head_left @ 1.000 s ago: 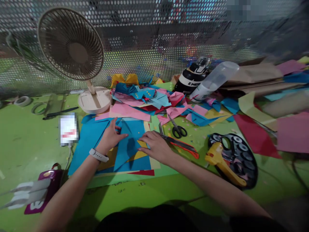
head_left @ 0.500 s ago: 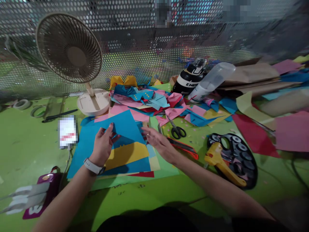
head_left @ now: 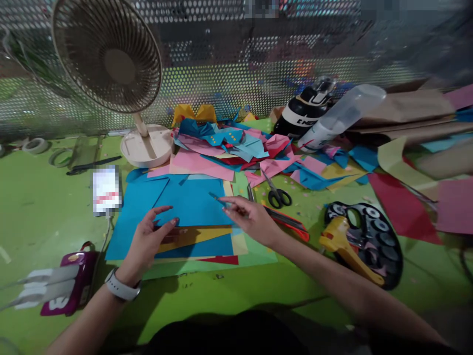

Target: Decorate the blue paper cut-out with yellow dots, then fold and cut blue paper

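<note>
My left hand [head_left: 150, 241] hovers over the left part of the paper stack, thumb and fingers apart, with nothing between them. A blue paper sheet [head_left: 192, 202] lies on top, partly covering a yellow sheet [head_left: 197, 239]. My right hand [head_left: 251, 219] is at the blue sheet's right edge, fingers curled and pinching a small, thin, dark blue strip [head_left: 214, 196]; its material is unclear. Just beyond that hand are black-handled scissors [head_left: 279, 197] and an orange-edged cutter [head_left: 290, 224].
A fan [head_left: 146, 145] stands at the back left, beside a heap of folded coloured paper [head_left: 221, 148]. Two bottles, a black one [head_left: 301, 116] and a clear-topped one [head_left: 345, 113], are behind. A yellow glue gun [head_left: 349, 251] rests on a black palette [head_left: 386, 254]. A phone [head_left: 106, 190] lies left.
My left hand has moved down and left, with its fingers opening. The blue sheet now lies straighter, covering more of the yellow one. My right fingers have curled around the thin strip.
</note>
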Available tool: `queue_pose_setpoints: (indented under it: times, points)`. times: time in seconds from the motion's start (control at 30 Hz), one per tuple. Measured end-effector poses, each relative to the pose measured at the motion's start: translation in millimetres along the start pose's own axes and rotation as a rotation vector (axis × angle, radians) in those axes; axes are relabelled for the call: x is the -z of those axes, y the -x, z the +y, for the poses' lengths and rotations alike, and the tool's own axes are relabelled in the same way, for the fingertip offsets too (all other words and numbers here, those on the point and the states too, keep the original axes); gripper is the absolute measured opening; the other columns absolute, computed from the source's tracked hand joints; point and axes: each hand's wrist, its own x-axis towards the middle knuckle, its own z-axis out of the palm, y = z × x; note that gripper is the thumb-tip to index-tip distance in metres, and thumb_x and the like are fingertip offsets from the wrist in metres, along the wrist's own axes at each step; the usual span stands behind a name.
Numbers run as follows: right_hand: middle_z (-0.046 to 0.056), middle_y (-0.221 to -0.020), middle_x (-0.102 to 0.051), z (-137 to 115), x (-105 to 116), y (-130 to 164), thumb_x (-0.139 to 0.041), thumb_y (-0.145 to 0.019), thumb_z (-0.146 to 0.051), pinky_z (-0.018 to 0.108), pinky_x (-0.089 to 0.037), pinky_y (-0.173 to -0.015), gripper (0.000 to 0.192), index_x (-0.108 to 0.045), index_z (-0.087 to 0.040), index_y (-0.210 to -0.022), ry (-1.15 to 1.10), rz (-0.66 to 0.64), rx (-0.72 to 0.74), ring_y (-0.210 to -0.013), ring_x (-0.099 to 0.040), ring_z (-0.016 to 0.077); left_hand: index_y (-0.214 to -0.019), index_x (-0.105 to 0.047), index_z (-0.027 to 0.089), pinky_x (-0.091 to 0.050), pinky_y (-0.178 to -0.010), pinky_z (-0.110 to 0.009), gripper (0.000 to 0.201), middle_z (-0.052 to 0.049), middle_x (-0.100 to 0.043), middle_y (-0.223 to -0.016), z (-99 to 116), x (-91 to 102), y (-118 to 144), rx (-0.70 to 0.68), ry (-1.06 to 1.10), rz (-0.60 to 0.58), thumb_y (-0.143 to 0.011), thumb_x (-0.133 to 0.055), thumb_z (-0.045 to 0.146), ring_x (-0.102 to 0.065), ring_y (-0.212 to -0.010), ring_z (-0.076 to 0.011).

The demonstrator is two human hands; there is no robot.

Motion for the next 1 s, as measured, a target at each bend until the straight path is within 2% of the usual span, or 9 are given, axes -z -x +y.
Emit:
queue_pose_setpoints:
  times: [0.1, 0.2, 0.37, 0.63, 0.73, 0.83, 0.87, 0.93, 1.0]
  points:
    - [0.013, -0.115, -0.061, -1.7, -6.4, 7.4, -0.059, -0.087, -0.037, 0.046, -0.045, -0.093, 0.037, -0.060, -0.018, -0.120, 0.496, 0.165, 0.371, -0.110, -0.055, 0.0287, -0.113, -0.055, 0.020, -0.059, -0.063, -0.025, 0.054, -0.002, -0.074, -0.083, -7.8, 1.7, 2.7, 0.068, 0.054, 0.012, -0.066, -0.080, 0.031, -0.072, -0.072, -0.0171]
    - [0.014, -0.122, -0.059, -2.4, -18.1, 11.9, -0.058, -0.089, -0.035, 0.044, -0.041, -0.096, 0.035, -0.060, -0.016, -0.118, 0.759, 0.134, 0.629, -0.119, -0.049, 0.0288, -0.112, -0.055, 0.020, -0.059, -0.065, -0.025, 0.054, -0.001, -0.074, -0.083, -11.6, -0.7, 4.0, 0.092, 0.110, 0.019, -0.065, -0.081, 0.030, -0.072, -0.073, -0.0168]
    - [0.009, -0.102, -0.067, 6.3, -31.0, 10.5, -0.051, -0.092, -0.016, 0.035, -0.043, -0.084, 0.016, -0.066, -0.017, -0.098, 0.867, 0.106, 0.761, -0.098, -0.057, 0.0212, -0.107, -0.053, 0.020, -0.060, -0.067, -0.026, 0.052, -0.001, -0.074, -0.081, -13.3, -1.4, 8.4, 0.122, 0.133, 0.022, -0.065, -0.082, 0.030, -0.072, -0.075, -0.0182]
    - [0.009, -0.100, -0.068, 13.0, -34.4, 10.0, -0.052, -0.090, -0.012, 0.035, -0.044, -0.081, 0.016, -0.066, -0.014, -0.099, 0.841, 0.101, 0.868, -0.095, -0.056, 0.0202, -0.112, -0.049, 0.020, -0.059, -0.067, -0.028, 0.048, -0.003, -0.073, -0.084, -18.3, 1.8, 11.9, 0.138, -0.054, -0.040, -0.074, -0.073, 0.037, -0.072, -0.077, -0.0187]
    - [0.009, -0.095, -0.068, 13.1, -34.7, 10.1, -0.050, -0.091, -0.010, 0.034, -0.045, -0.077, 0.018, -0.067, -0.014, -0.095, 0.843, 0.090, 0.884, -0.090, -0.056, 0.0191, -0.116, -0.053, 0.021, -0.058, -0.063, -0.032, 0.046, -0.005, -0.072, -0.087, -19.5, 8.3, 12.3, -0.105, -0.447, -0.023, -0.079, -0.066, 0.045, -0.071, -0.074, -0.0204]
    - [0.008, -0.092, -0.068, 14.9, -34.9, 10.9, -0.047, -0.092, -0.008, 0.033, -0.044, -0.074, 0.021, -0.067, -0.015, -0.093, 0.833, 0.048, 0.878, -0.087, -0.056, 0.0184, -0.111, -0.063, 0.023, -0.055, -0.068, -0.035, 0.040, -0.007, -0.069, -0.094, -21.2, 11.8, 10.3, -0.665, -0.985, 0.135, -0.079, -0.066, 0.046, -0.067, -0.082, -0.0224]
    - [0.008, -0.092, -0.068, 15.9, -35.1, 11.3, -0.046, -0.092, -0.008, 0.033, -0.043, -0.073, 0.022, -0.067, -0.015, -0.092, 0.824, 0.029, 0.862, -0.086, -0.056, 0.0183, -0.107, -0.066, 0.024, -0.053, -0.071, -0.036, 0.033, -0.008, -0.068, -0.096, -22.3, 11.1, 8.6, -0.831, -1.109, 0.129, -0.080, -0.066, 0.044, -0.065, -0.086, -0.0231]
    - [0.008, -0.091, -0.067, 18.3, -35.7, 12.1, -0.045, -0.093, -0.009, 0.033, -0.042, -0.072, 0.023, -0.066, -0.015, -0.093, 0.793, -0.005, 0.811, -0.085, -0.056, 0.0184, -0.097, -0.069, 0.024, -0.050, -0.073, -0.037, 0.020, -0.007, -0.068, -0.097, -25.1, 7.3, 3.5, -1.013, -1.242, -0.026, -0.084, -0.063, 0.038, -0.064, -0.087, -0.0228]
    - [0.007, -0.092, -0.067, 20.4, -36.6, 12.5, -0.044, -0.094, -0.012, 0.033, -0.041, -0.073, 0.022, -0.066, -0.015, -0.094, 0.742, -0.028, 0.747, -0.085, -0.055, 0.0184, -0.091, -0.068, 0.022, -0.048, -0.070, -0.035, 0.014, -0.006, -0.068, -0.095, -28.6, 2.2, -2.8, -1.028, -1.268, -0.163, -0.087, -0.060, 0.033, -0.063, -0.084, -0.0207]
